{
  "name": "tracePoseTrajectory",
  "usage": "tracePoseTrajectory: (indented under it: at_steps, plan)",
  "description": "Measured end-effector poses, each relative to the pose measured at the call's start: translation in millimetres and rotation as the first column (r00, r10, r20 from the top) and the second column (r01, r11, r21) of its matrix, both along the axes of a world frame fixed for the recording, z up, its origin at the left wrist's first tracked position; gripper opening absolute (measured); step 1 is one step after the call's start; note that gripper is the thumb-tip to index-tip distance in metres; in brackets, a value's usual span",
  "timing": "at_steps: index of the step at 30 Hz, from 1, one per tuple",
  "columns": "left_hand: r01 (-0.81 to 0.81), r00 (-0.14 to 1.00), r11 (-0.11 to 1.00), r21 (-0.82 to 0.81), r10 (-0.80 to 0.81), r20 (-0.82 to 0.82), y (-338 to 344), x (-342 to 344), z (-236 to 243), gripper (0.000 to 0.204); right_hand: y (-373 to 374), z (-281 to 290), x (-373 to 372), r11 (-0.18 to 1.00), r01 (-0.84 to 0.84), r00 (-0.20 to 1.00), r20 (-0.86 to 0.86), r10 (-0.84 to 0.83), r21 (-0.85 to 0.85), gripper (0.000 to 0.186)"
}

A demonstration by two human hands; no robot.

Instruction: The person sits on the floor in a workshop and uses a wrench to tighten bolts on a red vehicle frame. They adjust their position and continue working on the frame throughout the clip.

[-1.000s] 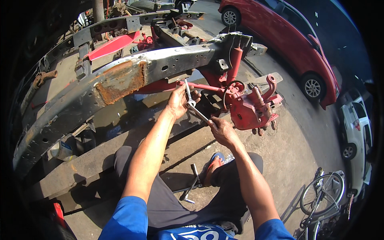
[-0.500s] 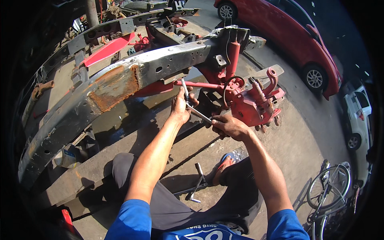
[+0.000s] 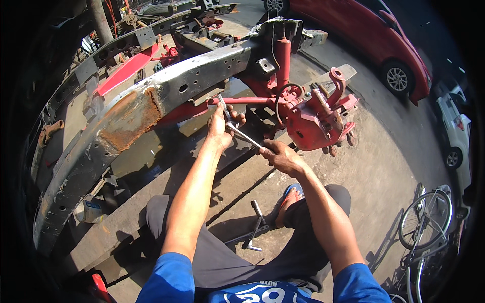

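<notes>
My left hand [image 3: 220, 126] is closed round a silver bar [image 3: 221, 102] that stands up past its thumb, just below the red rod beside the frame rail. From the same palm a silver wrench [image 3: 244, 135] slants down to the right. Its lower end is in my right hand [image 3: 281, 156], whose fingers wrap round it. Whether bar and wrench are one piece or two, I cannot tell. Right of my hands is a red hub assembly [image 3: 314, 123], joined to the red rod [image 3: 247, 100]. Above runs the curved black frame rail [image 3: 207, 70], with a rusty patch.
Loose hand tools [image 3: 255, 232] lie on the concrete between my legs. A tin can [image 3: 88, 212] stands beneath the rail at left. A bicycle [image 3: 424, 222] is at lower right, a red car [image 3: 353, 35] at upper right, and a white car [image 3: 454, 126] at the far right.
My view has shifted, so the frame and hub appear a little further left and higher. Both hands keep their hold, and the wrench's slant is much the same.
</notes>
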State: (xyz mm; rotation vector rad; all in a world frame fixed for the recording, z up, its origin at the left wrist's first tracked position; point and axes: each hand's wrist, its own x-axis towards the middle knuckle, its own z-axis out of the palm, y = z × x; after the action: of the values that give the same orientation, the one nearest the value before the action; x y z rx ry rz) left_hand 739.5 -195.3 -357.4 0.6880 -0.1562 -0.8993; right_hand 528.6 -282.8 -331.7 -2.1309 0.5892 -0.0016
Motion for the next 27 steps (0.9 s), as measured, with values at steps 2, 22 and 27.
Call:
tracePoseTrajectory:
  at_steps: [2,22,27]
  plan:
    - [-0.005,1.000,1.000,0.004,0.005,0.008,0.4,1.7,-1.2,0.039,4.0,-9.0,6.9,0.999,-0.004,0.997,0.075,0.001,0.032,0.038]
    - [0.011,0.980,0.997,-0.071,-0.025,-0.199,1.4,-14.3,4.3,0.040,21.8,-37.4,16.5,0.094,-0.234,0.972,0.232,0.034,0.968,0.041]
    - [0.086,0.984,0.995,-0.054,-0.094,-0.154,18.6,-32.8,3.4,0.042,42.9,-27.4,14.8,0.283,-0.116,0.979,0.157,-0.128,0.952,0.041]
